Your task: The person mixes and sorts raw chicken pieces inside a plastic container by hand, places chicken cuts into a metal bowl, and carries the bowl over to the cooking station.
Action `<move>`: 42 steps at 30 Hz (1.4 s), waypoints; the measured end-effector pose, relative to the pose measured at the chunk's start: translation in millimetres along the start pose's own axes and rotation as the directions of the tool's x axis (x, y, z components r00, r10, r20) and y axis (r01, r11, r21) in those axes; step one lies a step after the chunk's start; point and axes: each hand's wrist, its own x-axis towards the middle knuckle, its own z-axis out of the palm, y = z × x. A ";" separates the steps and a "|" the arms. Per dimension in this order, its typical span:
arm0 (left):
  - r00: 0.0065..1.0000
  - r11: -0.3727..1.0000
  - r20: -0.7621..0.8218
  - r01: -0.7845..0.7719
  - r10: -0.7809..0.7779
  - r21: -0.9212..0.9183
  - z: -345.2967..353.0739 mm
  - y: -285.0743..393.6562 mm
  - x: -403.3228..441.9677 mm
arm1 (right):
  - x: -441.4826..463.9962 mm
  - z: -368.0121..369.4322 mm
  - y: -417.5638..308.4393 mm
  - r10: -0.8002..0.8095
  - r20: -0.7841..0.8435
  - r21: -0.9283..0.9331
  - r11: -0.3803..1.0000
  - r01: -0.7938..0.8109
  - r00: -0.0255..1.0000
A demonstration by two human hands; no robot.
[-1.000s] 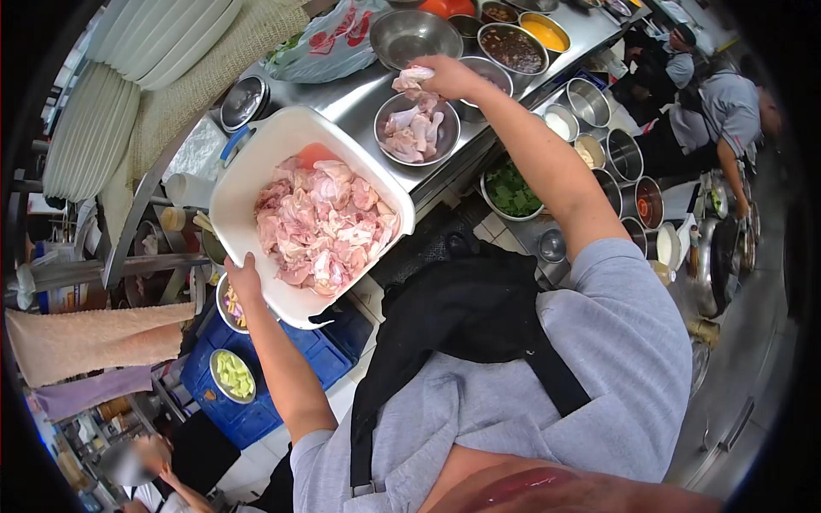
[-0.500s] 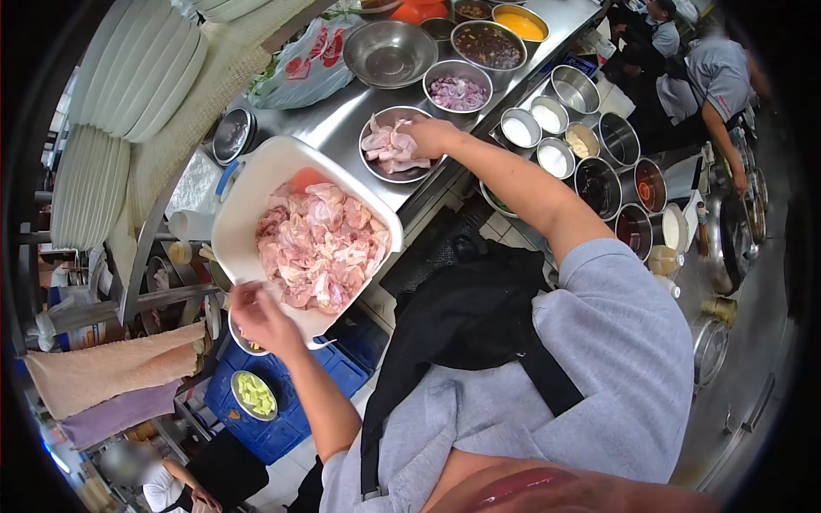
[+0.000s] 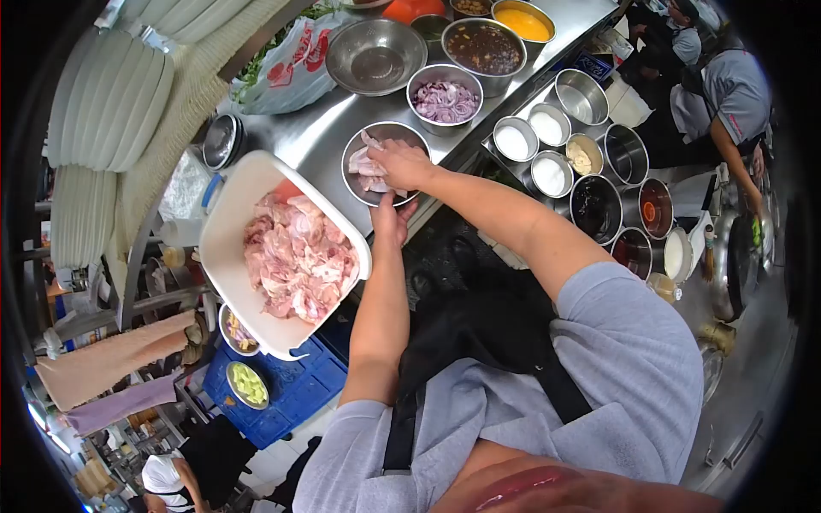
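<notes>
Raw chicken pieces (image 3: 369,168) lie in a round metal bowl (image 3: 349,141) on the steel counter. My right hand (image 3: 402,162) reaches over the bowl's rim, its fingers closed on the chicken and partly hidden by it. My left hand (image 3: 392,221) grips the near edge of the same bowl, thumb up at the rim, with some fingers out of sight beneath. To the left a large white tub (image 3: 224,244) stands tilted towards me, with a heap of raw chicken (image 3: 299,256) inside.
Sliced red onions (image 3: 446,101), a dark sauce bowl (image 3: 484,47) and a wide metal bowl (image 3: 376,61) stand behind. Several seasoning tins (image 3: 547,173) are at right. A blue crate (image 3: 291,385) bears a bowl of green pieces (image 3: 247,385). Co-workers (image 3: 735,90) stand at far right.
My left hand has left the white tub's near side and moved right to the bowl's edge. My right hand remains at the chicken in the bowl. The view has shifted slightly.
</notes>
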 end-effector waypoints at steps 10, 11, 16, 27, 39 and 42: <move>0.996 0.886 -0.017 -0.071 0.088 0.458 59.0 -56.6 -105.8 | -131.6 -15.8 -1.8 0.402 -0.009 -0.090 0.912 -0.401 0.916; 0.998 0.884 0.006 -0.054 0.058 0.465 62.5 -61.7 -113.6 | -150.4 -17.1 10.2 0.417 -0.002 -0.030 0.908 -0.417 0.909; 0.947 0.748 0.270 -0.051 -0.174 0.662 93.9 -95.7 -136.7 | -259.9 -37.0 86.7 0.562 -0.006 0.578 0.677 -0.455 0.827; 0.594 0.507 0.457 -0.093 -0.663 0.857 240.9 -191.5 -215.7 | -517.0 -119.8 110.1 0.838 -0.245 0.867 -0.035 0.496 0.488; 0.301 0.371 0.369 -0.053 -0.879 0.927 428.2 -473.3 -329.2 | -836.7 -192.2 225.7 0.801 -0.597 0.379 0.319 0.869 -0.034; 0.291 0.407 0.408 -0.068 -0.865 0.911 455.2 -521.1 -357.1 | -885.0 -211.7 254.5 0.777 -0.617 0.301 0.377 0.876 -0.122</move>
